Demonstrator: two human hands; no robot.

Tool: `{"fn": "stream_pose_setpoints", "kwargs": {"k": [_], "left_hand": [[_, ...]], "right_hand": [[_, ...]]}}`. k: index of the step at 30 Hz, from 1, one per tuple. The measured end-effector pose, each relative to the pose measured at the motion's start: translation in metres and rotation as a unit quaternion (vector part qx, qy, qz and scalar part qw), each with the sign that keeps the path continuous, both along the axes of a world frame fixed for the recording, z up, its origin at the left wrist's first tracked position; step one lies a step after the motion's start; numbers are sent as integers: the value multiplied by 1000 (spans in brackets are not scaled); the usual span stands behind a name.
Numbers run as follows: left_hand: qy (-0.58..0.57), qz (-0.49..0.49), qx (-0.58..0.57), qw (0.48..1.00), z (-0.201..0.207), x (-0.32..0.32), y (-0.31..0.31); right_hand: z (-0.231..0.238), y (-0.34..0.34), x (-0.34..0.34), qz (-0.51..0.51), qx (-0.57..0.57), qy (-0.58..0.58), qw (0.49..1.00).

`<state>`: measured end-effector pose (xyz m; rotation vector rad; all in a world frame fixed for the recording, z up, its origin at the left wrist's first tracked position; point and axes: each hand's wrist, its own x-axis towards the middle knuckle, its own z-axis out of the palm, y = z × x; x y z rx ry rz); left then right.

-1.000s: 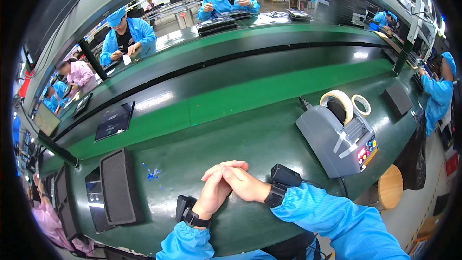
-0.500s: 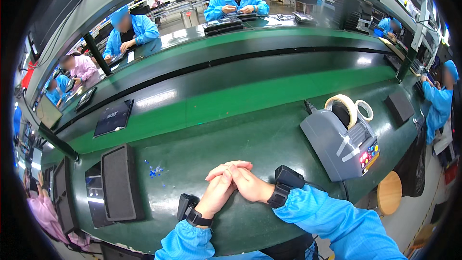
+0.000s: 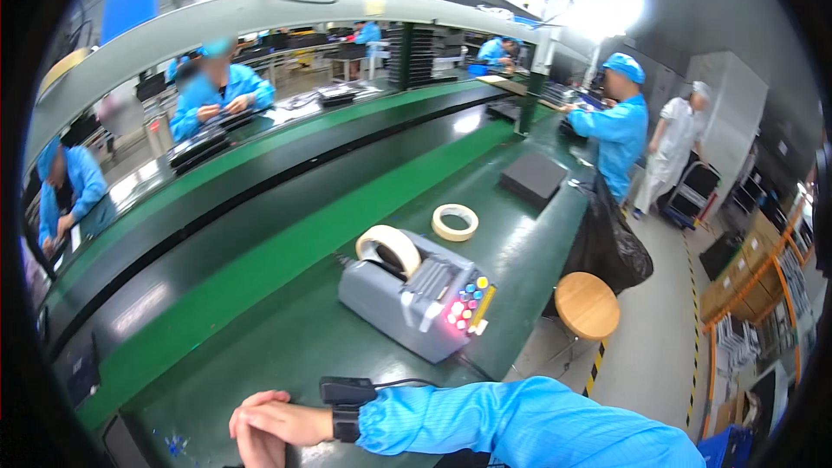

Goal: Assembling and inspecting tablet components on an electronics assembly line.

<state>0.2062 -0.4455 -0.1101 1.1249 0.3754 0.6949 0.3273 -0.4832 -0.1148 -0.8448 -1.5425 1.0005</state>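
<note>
My right hand (image 3: 299, 422) is folded over my left hand (image 3: 260, 449), above the near part of the green bench (image 3: 286, 342). The fingers of both are pressed together, and no object shows in them. The lower frame edge cuts off my left wrist and forearm. A black strap with a small black box (image 3: 347, 391) sits on my right wrist, a cable running from it. Beyond my hands stands a grey tape dispenser (image 3: 386, 308) with lit buttons and a roll of cream tape (image 3: 390, 249) on top.
Another tape roll (image 3: 455, 222) lies behind the dispenser. Farther right are a dark foam block (image 3: 533, 178), a black bag (image 3: 607, 238) and a round wooden stool (image 3: 588, 305). Blue bits (image 3: 176, 445) and a dark tray (image 3: 127, 444) lie left of my hands. Several people work around the benches.
The view has swung right, bringing in the aisle, shelves and a person in white with a trolley. My hands remain folded together and now appear lower and farther left.
</note>
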Motion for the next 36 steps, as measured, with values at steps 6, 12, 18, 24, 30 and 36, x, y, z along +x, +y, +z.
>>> {"fn": "stream_pose_setpoints", "kwargs": {"k": [6,12,18,24,30,36], "left_hand": [[-16,-18,16,1000,5,2,-4],[-8,-37,74,997,8,0,-4],[-11,129,166,978,6,-6,-1],[112,302,221,921,21,-10,-1],[221,248,243,911,20,-11,-3],[247,225,296,895,24,-10,-8]], "right_hand": [[-8,0,1,-10,-21,-28,999],[-21,-2,-7,-140,6,-39,989],[27,-13,1,-98,51,52,993],[4,-1,8,-259,180,-73,946],[22,-10,4,-300,223,-115,920],[20,-9,3,-337,224,-81,911]]}}
